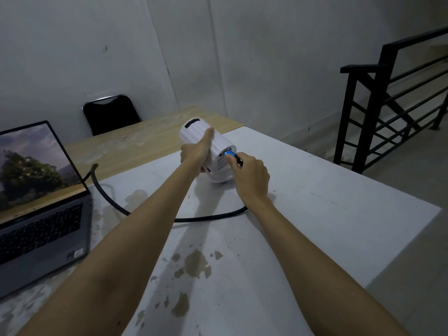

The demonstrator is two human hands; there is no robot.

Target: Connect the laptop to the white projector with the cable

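We grip white ribbed cylindrical projector (206,144) with left hand (197,149), steadying it on worn white surface (315,202). Right hand (249,177) pinches blue-tipped plug (231,155) of thick black cable (135,212). Plug tip at rear port, just ahead of right hand; plug axis points into projector's rear face. Whether seated, we cannot tell. Open grey laptop (41,214) far left of left hand. No readable writing.
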